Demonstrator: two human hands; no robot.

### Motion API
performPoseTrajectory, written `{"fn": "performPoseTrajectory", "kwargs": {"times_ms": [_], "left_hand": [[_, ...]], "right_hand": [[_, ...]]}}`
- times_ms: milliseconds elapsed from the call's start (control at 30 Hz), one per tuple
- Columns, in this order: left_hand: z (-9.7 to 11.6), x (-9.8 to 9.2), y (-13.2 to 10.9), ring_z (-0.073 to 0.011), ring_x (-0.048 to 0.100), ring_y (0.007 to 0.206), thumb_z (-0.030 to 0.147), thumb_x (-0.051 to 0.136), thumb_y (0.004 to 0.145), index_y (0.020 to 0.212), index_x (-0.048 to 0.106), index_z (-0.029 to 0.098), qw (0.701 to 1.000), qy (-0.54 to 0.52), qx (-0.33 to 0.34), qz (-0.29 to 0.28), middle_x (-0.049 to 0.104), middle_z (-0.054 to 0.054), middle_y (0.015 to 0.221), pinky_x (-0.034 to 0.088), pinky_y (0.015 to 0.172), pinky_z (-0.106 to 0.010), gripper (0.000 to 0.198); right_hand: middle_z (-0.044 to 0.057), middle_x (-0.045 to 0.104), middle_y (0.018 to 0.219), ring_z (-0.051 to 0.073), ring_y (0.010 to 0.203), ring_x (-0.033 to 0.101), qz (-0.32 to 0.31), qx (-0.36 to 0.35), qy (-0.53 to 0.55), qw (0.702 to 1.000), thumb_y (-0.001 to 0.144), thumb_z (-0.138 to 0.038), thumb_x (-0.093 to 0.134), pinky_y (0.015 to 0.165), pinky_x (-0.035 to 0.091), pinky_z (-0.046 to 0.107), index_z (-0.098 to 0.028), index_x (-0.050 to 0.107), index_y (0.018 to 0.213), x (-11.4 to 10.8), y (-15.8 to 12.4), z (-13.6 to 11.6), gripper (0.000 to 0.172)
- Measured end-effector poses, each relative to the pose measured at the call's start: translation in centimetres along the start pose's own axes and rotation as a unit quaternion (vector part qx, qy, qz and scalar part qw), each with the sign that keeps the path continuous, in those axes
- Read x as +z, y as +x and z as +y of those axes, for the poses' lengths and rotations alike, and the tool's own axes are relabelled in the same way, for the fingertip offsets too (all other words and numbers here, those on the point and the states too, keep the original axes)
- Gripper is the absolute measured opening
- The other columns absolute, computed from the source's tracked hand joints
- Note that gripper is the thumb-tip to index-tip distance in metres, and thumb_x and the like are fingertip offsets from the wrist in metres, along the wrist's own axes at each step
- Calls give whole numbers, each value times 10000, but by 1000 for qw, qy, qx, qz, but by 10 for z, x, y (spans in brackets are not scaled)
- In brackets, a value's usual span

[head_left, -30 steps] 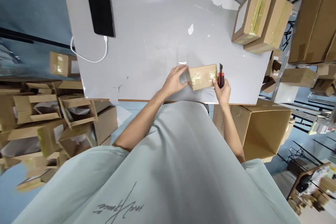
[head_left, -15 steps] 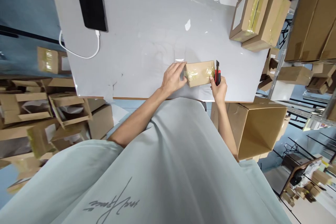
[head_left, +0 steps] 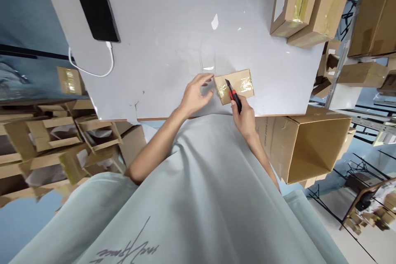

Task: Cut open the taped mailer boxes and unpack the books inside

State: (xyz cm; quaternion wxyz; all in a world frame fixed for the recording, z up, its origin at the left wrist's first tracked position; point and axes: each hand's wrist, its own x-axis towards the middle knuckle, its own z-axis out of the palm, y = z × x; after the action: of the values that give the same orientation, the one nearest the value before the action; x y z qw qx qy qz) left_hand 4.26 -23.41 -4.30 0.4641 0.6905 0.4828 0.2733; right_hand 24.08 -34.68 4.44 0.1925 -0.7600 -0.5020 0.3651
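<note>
A small cardboard box (head_left: 232,79) lies on the white table, with shiny clear tape over both of its ends. My right hand (head_left: 245,116) is closed around a red and black box cutter (head_left: 235,98). The dark blade points up and left, over the top of the box. To the left of the box is my left hand (head_left: 195,94), its fingers apart and curved, with nothing in it. A small gap shows between these fingers and the box's left end.
A black phone (head_left: 96,11) with a white cable (head_left: 93,74) lies at the table's far left. Two taped cartons (head_left: 324,8) stand at the back right. An open carton (head_left: 312,148) is below the right table edge. Several opened boxes (head_left: 55,134) are piled at left.
My right hand has left the box's right end and swung the box cutter left over the box. My left hand has drawn slightly away from the box. The whole view has shifted a little.
</note>
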Motion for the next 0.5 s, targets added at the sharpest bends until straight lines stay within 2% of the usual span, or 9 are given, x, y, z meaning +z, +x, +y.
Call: {"fn": "performPoseTrajectory", "kwargs": {"times_ms": [100, 200, 400, 500], "left_hand": [[10, -10, 8, -231, 797, 1138, 407, 681, 1034, 1317, 795, 255, 998, -25, -51, 39, 803, -86, 1362, 680, 1025, -388, 341], [19, -13, 15, -210, 807, 1027, 419, 758, 1009, 1159, 826, 231, 995, -34, -75, 48, 834, -74, 1209, 684, 978, -367, 250], [17, -19, 23, -223, 825, 989, 350, 792, 990, 1096, 862, 251, 994, -62, -84, 18, 844, -66, 1172, 705, 945, -390, 161], [13, -24, 27, -243, 830, 972, 342, 813, 963, 1077, 877, 253, 993, -69, -91, 6, 853, -67, 1139, 712, 899, -398, 158]], "right_hand": [[120, 838, 1265, 306, 1111, 804, -6, 3, 3, 1000, 1190, -553, 394, 980, 634, 437, -250, 614, 1520, 11, -3, 2, 499], [123, 822, 1358, 304, 1211, 799, -11, 3, 6, 1000, 1191, -504, 408, 1018, 639, 435, -253, 600, 1558, 17, -7, 3, 484], [123, 746, 1554, 293, 1347, 766, -27, -21, 11, 999, 1194, -414, 403, 1106, 631, 451, -264, 557, 1639, 20, -12, -2, 494], [121, 743, 1567, 287, 1363, 765, -39, -36, 18, 998, 1194, -386, 408, 1128, 627, 446, -256, 541, 1666, 21, -10, -6, 507]]}}
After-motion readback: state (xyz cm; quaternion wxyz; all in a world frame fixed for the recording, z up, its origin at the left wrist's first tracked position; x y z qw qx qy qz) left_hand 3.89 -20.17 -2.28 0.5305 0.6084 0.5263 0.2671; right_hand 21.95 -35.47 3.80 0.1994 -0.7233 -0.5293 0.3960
